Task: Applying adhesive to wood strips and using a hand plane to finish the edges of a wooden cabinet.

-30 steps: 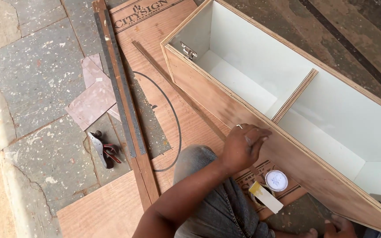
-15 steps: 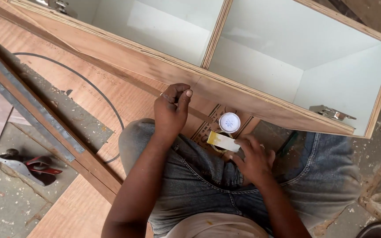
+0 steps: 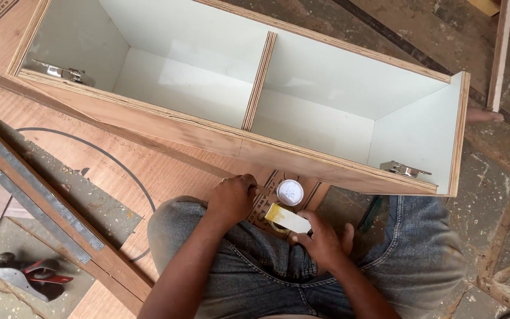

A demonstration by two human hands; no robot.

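The view has swung since a second ago: then only the left hand showed against the plywood cabinet's outer face, with the right hand near the frame's lower edge; now both hands sit centred below the cabinet, so the work has gathered around the small things between the knees.

The left hand (image 3: 233, 198) rests curled against the lower edge of the plywood cabinet (image 3: 184, 127), its fingers closed narrow on what looks like a thin wooden strip (image 3: 149, 145) that runs slantwise along the cabinet's side; the exact grip is partly hidden. The wrist is bent down, forearm coming up from the lower left over the knee.

The right hand (image 3: 324, 239) holds a flat, pale spreader blade (image 3: 288, 217), fingers pinched on its near end, the blade lying across a small open yellow tin (image 3: 278, 220) on the floor between the legs. Just beside it, touching or nearly so, lies a round white lid (image 3: 290, 192). The right forearm comes up from the bottom centre, palm turned down.

The cabinet lies on its side, with white-lined compartments split by a divider (image 3: 260, 80), and a metal hinge (image 3: 405, 169) on the right wall. A hand plane (image 3: 25, 276) lies well apart at lower left, on the stone floor (image 3: 7, 207).
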